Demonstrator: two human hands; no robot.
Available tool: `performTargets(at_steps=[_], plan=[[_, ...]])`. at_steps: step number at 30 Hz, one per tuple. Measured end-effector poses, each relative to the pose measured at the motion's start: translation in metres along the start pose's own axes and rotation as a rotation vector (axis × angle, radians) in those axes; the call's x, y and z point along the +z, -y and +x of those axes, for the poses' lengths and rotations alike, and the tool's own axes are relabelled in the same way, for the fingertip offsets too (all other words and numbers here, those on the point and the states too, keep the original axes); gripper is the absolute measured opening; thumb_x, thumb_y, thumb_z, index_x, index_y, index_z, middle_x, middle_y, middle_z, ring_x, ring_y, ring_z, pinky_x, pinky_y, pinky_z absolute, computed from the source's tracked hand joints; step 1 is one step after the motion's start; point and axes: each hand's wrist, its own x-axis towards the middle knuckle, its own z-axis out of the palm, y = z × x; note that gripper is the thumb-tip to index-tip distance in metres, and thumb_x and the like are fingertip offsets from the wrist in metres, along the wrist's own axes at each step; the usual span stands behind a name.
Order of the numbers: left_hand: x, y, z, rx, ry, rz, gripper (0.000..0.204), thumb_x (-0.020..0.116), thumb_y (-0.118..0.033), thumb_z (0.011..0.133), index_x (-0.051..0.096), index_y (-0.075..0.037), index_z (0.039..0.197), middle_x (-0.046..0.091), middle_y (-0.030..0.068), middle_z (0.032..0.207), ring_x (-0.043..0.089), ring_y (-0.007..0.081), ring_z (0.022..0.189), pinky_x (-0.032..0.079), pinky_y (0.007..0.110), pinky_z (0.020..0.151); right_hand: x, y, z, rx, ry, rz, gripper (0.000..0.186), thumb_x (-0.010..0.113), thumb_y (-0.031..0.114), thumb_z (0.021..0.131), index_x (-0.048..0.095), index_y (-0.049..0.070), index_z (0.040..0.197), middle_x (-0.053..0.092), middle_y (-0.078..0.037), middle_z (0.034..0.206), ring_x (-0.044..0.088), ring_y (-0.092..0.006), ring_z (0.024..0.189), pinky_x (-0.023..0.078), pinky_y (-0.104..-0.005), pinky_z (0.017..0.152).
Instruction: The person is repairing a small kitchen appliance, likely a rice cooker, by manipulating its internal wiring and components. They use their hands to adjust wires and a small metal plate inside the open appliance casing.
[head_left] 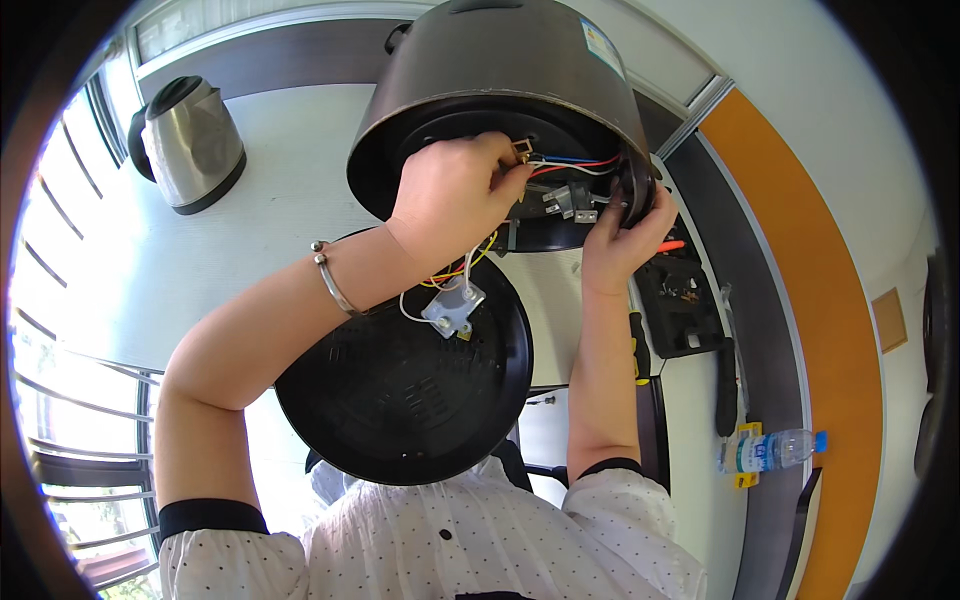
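A brown cooker housing [480,75] lies tipped on the table with its open underside facing me. Inside it, my left hand [460,178] pinches a small copper-coloured metal piece [522,150] beside blue, red and white wires [575,163]. My right hand [628,240] grips the housing's right rim, its fingers partly in shadow. A grey power socket piece [570,203] shows just inside the opening, near the right hand. Below, the round black base cover [410,400] leans at the table's near edge. On it sits a metal bracket [455,308] with white, yellow and red wires.
A steel electric kettle [193,145] stands at the far left of the table. To the right are a black tool case [680,305], a black-handled tool [727,385] and a water bottle [775,451] lying on its side. A barred window is at the left.
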Motion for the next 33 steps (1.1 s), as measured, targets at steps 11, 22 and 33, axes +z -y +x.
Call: performTargets(at_steps=[11,22,33], plan=[[-0.009,-0.001,0.000,-0.041,0.207,0.188,0.034,0.071,-0.036,0.077,0.066,-0.003,0.071,0.061,0.0081,0.057,0.060,0.0236,0.052,0.046,0.031,0.048,0.002,-0.001,-0.002,-0.003,-0.007,0.001,0.041,0.059,-0.007,0.075,0.047,-0.006,0.114,0.051,-0.020,0.106,0.053,-0.0334,0.096,0.043,-0.0385,0.086],[0.004,0.008,0.003,0.907,-0.330,0.374,0.032,0.068,-0.012,0.062,0.068,-0.013,0.094,0.056,0.0053,0.099,0.057,0.0228,0.083,0.050,0.034,0.066,-0.004,-0.001,0.002,0.027,0.040,0.017,0.044,0.059,-0.008,0.073,0.047,-0.004,0.115,0.051,-0.020,0.106,0.051,-0.0351,0.098,0.043,-0.0389,0.085],[0.001,-0.011,-0.006,0.696,-0.020,0.530,0.030,0.073,-0.021,0.070,0.067,-0.007,0.096,0.054,0.0057,0.088,0.052,0.0241,0.081,0.042,0.035,0.071,-0.006,0.006,0.002,0.084,-0.008,0.020,0.053,0.060,-0.013,0.061,0.050,-0.001,0.112,0.052,-0.020,0.107,0.053,-0.0363,0.096,0.045,-0.0385,0.084]])
